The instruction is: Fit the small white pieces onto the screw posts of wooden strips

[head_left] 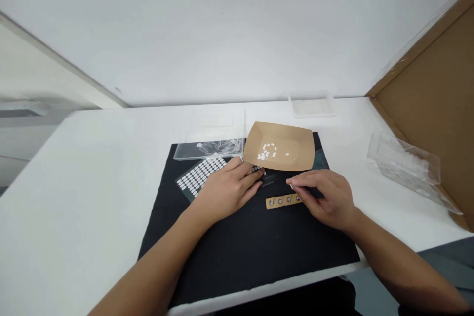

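Note:
My left hand [227, 190] lies flat on a dark sheet of white oval stickers [198, 174] on the black mat [240, 247], fingers reaching toward a small dark strip near the tray. My right hand [326, 196] pinches a tiny whitish piece at its fingertips, just above the right end of a tan strip [282, 201] carrying a row of small round metal parts. A brown paper tray [280, 147] with several small white pieces stands just behind both hands.
A clear plastic tray [207, 149] lies behind the sticker sheet. Another clear lid [313, 106] sits at the table's back, and a clear box [405, 165] at the right by a brown cardboard panel [437, 103]. The white table's front edge is close.

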Tool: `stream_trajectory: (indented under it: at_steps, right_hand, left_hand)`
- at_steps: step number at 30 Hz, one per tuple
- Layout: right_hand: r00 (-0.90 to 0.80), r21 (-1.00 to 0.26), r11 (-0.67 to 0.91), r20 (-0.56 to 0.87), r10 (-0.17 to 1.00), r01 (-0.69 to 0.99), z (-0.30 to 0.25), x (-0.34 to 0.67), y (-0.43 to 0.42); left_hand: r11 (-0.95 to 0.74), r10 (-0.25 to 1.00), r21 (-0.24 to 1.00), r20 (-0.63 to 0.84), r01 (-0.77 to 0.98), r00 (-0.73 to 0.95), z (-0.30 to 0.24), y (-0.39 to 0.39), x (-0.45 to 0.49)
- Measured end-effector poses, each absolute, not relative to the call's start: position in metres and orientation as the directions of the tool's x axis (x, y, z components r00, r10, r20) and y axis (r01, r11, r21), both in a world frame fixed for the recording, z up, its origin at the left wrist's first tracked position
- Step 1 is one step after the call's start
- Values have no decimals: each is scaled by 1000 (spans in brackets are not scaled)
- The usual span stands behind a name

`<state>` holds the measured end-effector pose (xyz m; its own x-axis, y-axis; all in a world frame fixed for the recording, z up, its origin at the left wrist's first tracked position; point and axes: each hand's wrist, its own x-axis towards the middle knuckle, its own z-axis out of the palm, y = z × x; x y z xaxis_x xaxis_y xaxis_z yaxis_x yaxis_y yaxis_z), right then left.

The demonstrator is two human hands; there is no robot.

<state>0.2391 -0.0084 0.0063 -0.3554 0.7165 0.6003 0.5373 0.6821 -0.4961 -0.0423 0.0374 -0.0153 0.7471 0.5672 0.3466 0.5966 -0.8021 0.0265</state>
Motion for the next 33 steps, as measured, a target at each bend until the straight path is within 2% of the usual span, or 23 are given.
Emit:
stream_trajectory:
  at_steps: [10,15,19,23,25,27,29,33]
  right_hand:
    - [-347,-526,683,601,720,507,2,242,-6]
    - [-297,-479,646,616,729,594,7,243,-3]
    - [-282,-511,616,586,760,600,11,248,0]
    - [-69,-586,521,621,781,621,10,253,-1]
    - [17,-631,446,588,808,635,10,257,-1]
    - [-38,-637,417,520,853,648,12,262,1]
    - [-211,-635,445,411,887,632,14,269,5]
    - [-571,-678,535,203,795,504,16,280,13]
  left_hand:
    - [-750,651,100,285,654,703,-21,34,-36]
    - [-729,672,101,294,677,680,-19,33,-35]
    - [-731,664,92,321,676,675,-21,34,-37]
    - [-722,674,109,332,683,660,-20,35,-39]
    - [-725,674,123,329,677,662,-19,35,-40]
    - [-733,670,141,324,666,668,-19,34,-40]
    - [-734,671,155,319,661,670,-18,34,-40]
    - [-733,674,171,311,658,670,-18,33,-39]
